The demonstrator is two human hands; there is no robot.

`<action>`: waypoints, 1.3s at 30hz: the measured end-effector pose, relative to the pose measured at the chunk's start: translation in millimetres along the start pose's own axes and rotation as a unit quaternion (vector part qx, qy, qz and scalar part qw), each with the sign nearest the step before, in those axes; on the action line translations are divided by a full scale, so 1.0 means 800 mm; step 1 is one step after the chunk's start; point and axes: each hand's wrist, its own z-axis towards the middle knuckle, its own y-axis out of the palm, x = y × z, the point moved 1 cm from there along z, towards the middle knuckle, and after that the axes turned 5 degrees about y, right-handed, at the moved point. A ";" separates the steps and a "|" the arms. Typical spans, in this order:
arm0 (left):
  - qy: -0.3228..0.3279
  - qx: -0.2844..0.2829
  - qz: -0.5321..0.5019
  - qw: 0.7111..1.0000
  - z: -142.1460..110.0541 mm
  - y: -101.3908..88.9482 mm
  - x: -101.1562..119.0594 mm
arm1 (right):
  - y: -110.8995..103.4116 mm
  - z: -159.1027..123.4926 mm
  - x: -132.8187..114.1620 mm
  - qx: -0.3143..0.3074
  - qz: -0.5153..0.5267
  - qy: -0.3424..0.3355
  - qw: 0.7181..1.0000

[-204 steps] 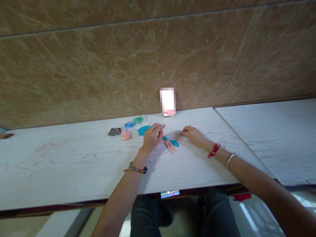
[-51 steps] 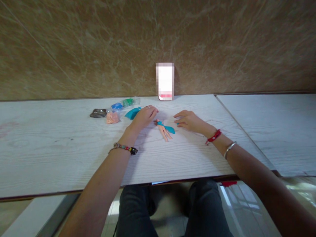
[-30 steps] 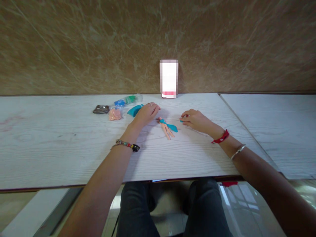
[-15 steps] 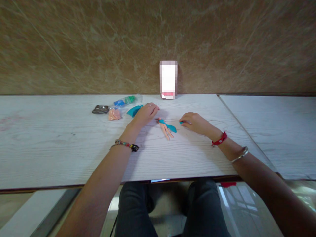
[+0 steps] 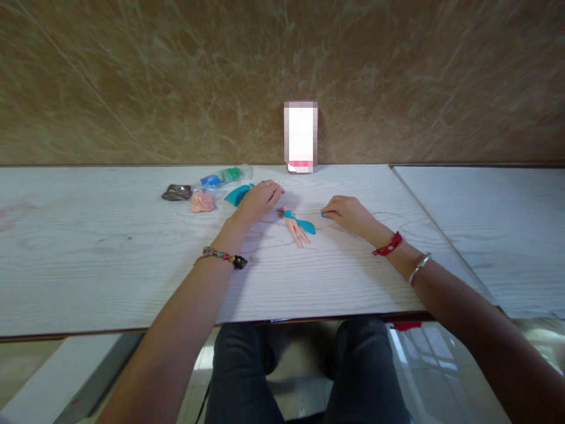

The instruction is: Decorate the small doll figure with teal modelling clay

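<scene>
A small doll-like clay figure (image 5: 293, 226) lies on the table, with skin-coloured legs and a teal top. A flat teal clay piece (image 5: 306, 226) extends from its waist to the right. My right hand (image 5: 346, 213) is closed to the right of the figure, pinching a small bit of teal clay (image 5: 324, 215) between thumb and fingertips. To the figure's upper left, my left hand (image 5: 260, 201) rests low over the table with its fingers loosely stretched out and nothing visible in them. Teal clay (image 5: 237, 195) lies beside that hand, partly hidden by it.
Left of the teal clay are bags of peach clay (image 5: 202, 201), dark clay (image 5: 176, 192), blue clay (image 5: 210, 180) and green clay (image 5: 230, 174). A phone with a blurred screen (image 5: 301, 136) leans on the marbled wall (image 5: 132, 82). The white table (image 5: 110, 259) has a seam at right.
My right hand has turned slightly and lifted a little, with the teal bit still pinched. The left hand and the figure stay where they were; the view has shifted slightly.
</scene>
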 end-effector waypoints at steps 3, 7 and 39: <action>0.000 0.000 0.001 1.000 0.000 0.000 0.000 | 0.002 -0.002 0.002 -0.004 -0.011 -0.022 1.000; 0.003 -0.001 0.005 1.000 0.000 0.000 0.001 | 0.006 -0.001 0.002 0.012 -0.018 -0.022 1.000; 0.005 -0.029 0.025 0.999 0.001 0.000 0.002 | 0.003 0.006 0.000 0.009 -0.007 0.036 0.999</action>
